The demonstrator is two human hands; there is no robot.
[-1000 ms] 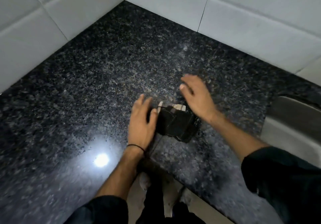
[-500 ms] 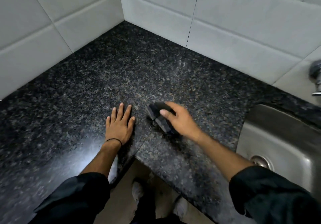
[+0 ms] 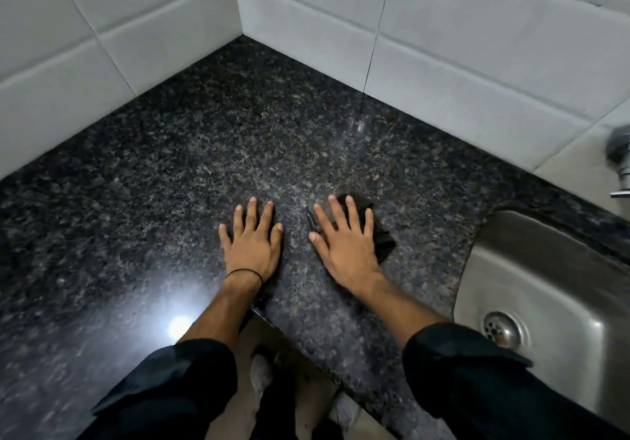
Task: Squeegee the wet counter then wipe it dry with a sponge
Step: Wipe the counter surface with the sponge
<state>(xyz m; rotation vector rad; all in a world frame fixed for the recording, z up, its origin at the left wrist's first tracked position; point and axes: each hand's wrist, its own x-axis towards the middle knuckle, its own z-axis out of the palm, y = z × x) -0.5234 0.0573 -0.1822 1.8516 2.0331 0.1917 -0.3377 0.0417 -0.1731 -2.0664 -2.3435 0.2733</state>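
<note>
Two hands lie flat, fingers (image 3: 339, 214) apart, near the worktop's (image 3: 204, 153) front edge, the left hand (image 3: 250, 245) bare, the right hand (image 3: 344, 248) pressing the sponge (image 3: 383, 238) beside the sink (image 3: 545, 286); drying seems underway, calling next for sweeping strokes.

The right hand (image 3: 344, 245) no longer grips the dark rectangular sponge (image 3: 383, 240) tilted on its edge. Its fingers are now straight and spread, and they press the sponge flat on the speckled black stone worktop (image 3: 204, 166). The left hand (image 3: 252, 241), at the sponge a second ago, lies apart from it.
</note>
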